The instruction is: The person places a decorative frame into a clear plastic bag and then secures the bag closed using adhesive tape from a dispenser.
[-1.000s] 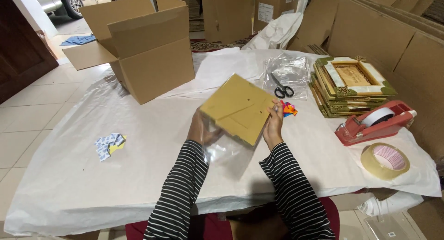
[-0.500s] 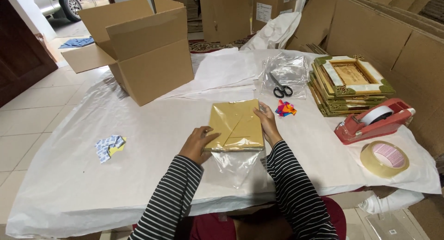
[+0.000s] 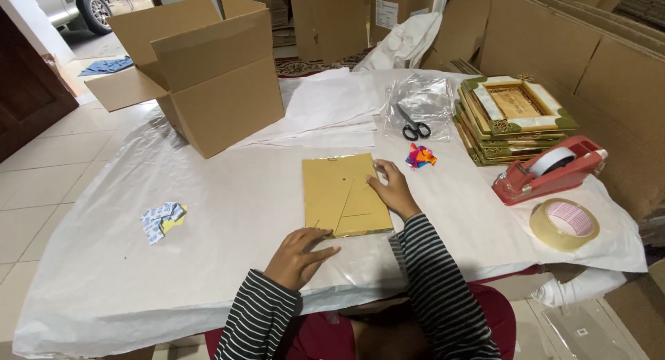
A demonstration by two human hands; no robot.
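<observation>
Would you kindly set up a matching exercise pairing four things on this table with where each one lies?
Things:
1. scissors
2. tape dispenser
3. cardboard box
4. gold frame back

Places:
A. open, at the table's far left
B. flat between the left hand and right hand
C. on clear plastic bags, beside the stacked frames
D. near the loose tape roll

Pairs: 1-C, 2-D, 3-A, 4-B

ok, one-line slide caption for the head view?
Both hands, left hand and right hand, press a flat tan cardboard-backed frame face-down on the white paper-covered table.
</observation>
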